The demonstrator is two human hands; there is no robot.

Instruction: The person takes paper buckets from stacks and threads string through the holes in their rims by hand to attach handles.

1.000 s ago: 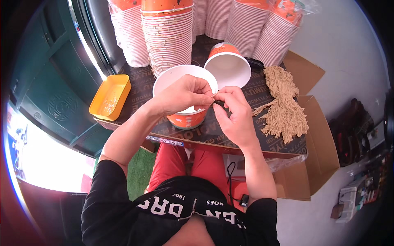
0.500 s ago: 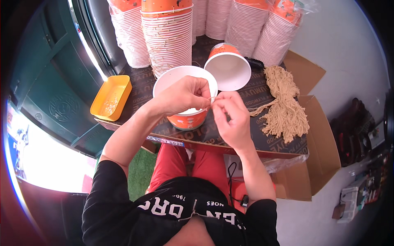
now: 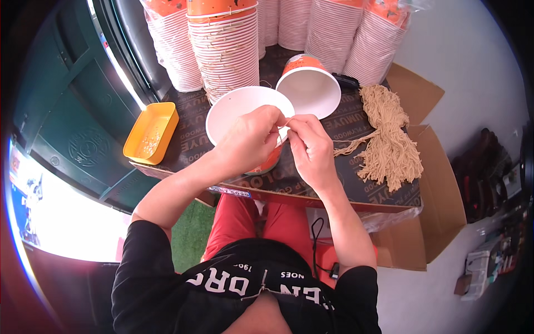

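An open paper bucket (image 3: 228, 111), white inside and orange outside, stands in front of me. At its right rim my left hand (image 3: 247, 139) pinches a thin tan string (image 3: 285, 123), its forearm hiding part of the bucket's near side. Close beside it my right hand (image 3: 312, 153) is closed on the same string with thumb and fingers, the two sets of fingertips nearly touching. Whether the string passes through the bucket's wall is hidden by my fingers. To the right lies a bundle of tan strings (image 3: 389, 153), some strands trailing left toward my right hand.
Behind, another paper bucket (image 3: 308, 93) lies tipped, mouth toward me. Tall bucket stacks (image 3: 223, 55) line the table's back, several in clear plastic. A yellow tray (image 3: 132, 146) with small shiny pieces sits at the left edge. An open cardboard box (image 3: 439, 195) stands right of the table.
My left hand has turned and shifted slightly, its fingertips now higher at the rim. My right hand has moved up a little. Both remain on the string.
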